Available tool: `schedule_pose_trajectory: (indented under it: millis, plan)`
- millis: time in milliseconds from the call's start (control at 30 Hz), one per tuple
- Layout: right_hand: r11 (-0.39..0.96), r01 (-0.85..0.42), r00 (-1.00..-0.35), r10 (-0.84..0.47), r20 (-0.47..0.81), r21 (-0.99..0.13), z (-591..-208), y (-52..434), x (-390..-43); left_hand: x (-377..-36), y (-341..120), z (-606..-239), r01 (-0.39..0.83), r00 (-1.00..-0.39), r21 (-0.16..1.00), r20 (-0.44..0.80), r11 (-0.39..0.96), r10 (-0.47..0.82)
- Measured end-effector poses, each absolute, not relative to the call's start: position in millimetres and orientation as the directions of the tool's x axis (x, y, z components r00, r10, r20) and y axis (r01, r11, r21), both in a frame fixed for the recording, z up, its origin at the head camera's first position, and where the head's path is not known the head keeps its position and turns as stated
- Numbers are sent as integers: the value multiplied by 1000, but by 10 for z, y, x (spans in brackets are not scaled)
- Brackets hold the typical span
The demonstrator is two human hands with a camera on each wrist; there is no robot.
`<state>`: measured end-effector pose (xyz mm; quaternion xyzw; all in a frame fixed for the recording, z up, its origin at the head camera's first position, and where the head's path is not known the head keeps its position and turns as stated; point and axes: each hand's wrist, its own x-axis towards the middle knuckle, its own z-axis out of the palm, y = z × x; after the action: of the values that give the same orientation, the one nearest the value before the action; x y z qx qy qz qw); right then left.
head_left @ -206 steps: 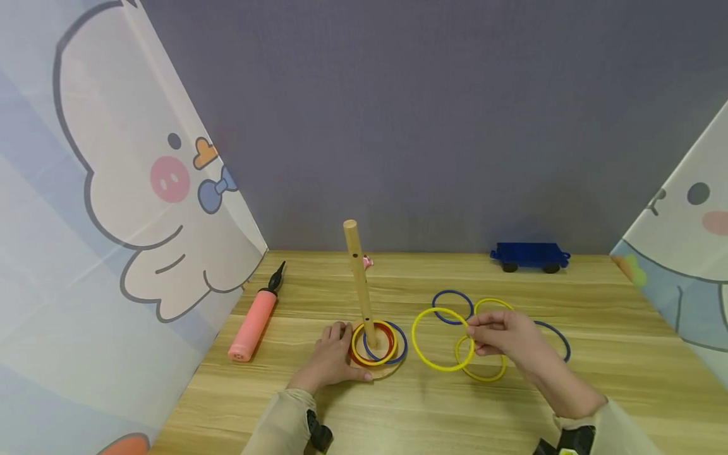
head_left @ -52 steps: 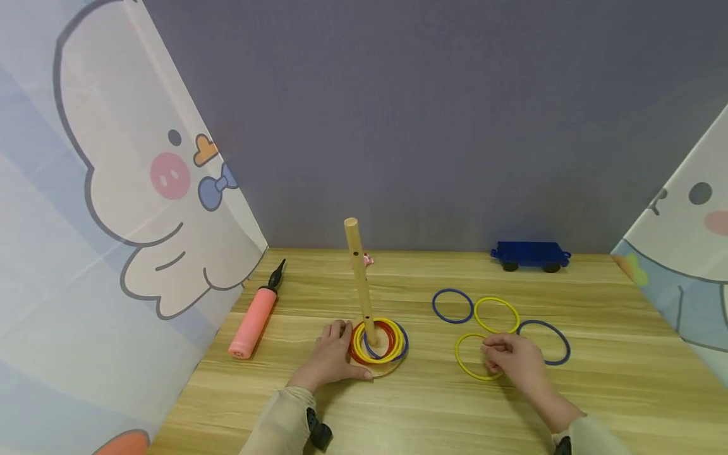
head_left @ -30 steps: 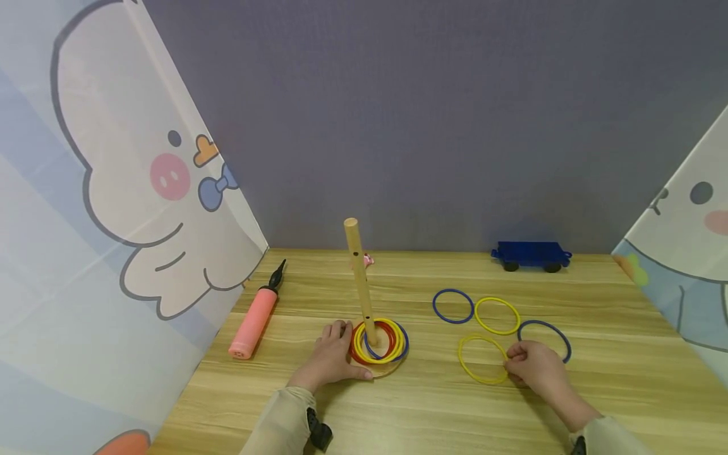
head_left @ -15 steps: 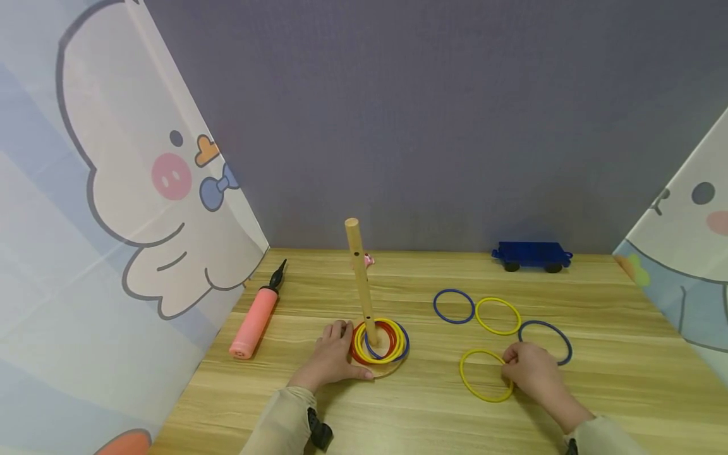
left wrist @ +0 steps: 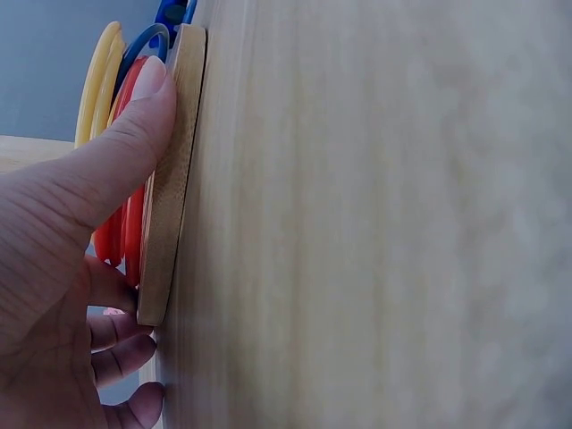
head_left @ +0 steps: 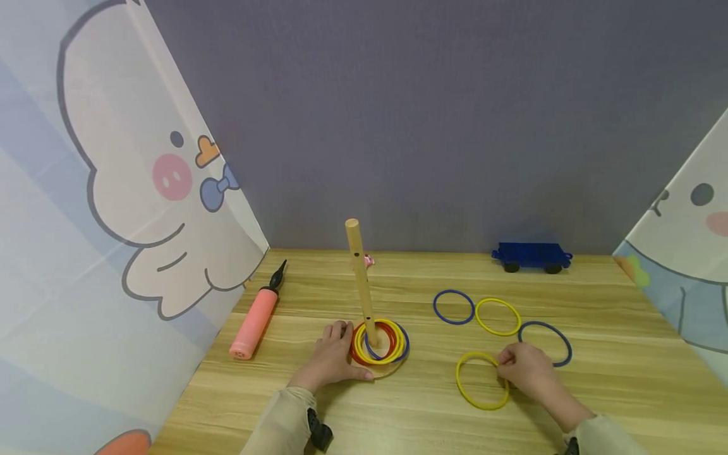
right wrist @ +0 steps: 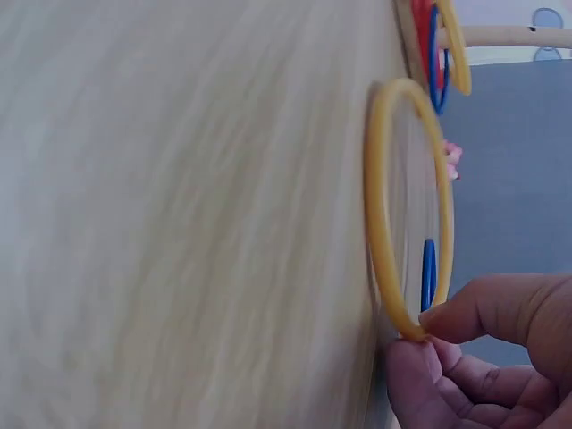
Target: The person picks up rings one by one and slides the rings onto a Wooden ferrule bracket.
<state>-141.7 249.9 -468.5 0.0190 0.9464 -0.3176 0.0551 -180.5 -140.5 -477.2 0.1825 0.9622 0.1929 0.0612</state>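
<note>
My left hand (head_left: 328, 360) holds the round wooden base (left wrist: 174, 179) of a ring toss stand, thumb across its near side and fingers along the far edge. From the base rises a wooden post (head_left: 359, 272), encircled low down by yellow rings, red rings (left wrist: 134, 223) and a blue ring. To the right, my right hand (head_left: 531, 373) pinches a yellow ring (right wrist: 377, 214) between thumb and forefinger at its right side. That ring is tilted close over the table in the right wrist view.
Beyond the right hand lie a blue ring (head_left: 435, 308), another yellow ring (head_left: 497, 299) and a darker blue ring (head_left: 545, 323). A blue toy wagon (head_left: 530, 254) stands by the back wall. A pink hand pump (head_left: 254, 323) lies at left, a small pink object (head_left: 369, 260) behind the post.
The yellow ring held earliest now circles the post. My right hand has since taken another yellow ring and drawn it slightly toward the near edge. My left hand has stayed on the base.
</note>
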Motion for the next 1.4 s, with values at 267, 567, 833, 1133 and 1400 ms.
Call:
schedule_pose_trajectory:
  millis: [267, 567, 833, 1133, 1400]
  plan:
    - [545, 194, -970, -15, -241, -816, -4631, 2394, -1398, -1814, -1416, -4810, 341, -923, 388, -34, 856, 383]
    - [372, 154, -959, -168, -230, -915, -4449, 2321, -1405, -1824, -1425, -4852, 342, -924, 389, -25, 855, 381]
    - [260, 155, -934, -276, -227, -953, -4258, 2242, -1447, -1820, -1424, -4842, 339, -925, 390, -29, 856, 379]
    - [169, 180, -922, -316, -226, -969, -4073, 2149, -1486, -1826, -1429, -4852, 349, -923, 383, -19, 855, 385]
    - [125, 133, -915, -365, -170, -983, -3869, 2052, -1539, -1836, -1430, -4860, 350, -922, 381, -21, 856, 387]
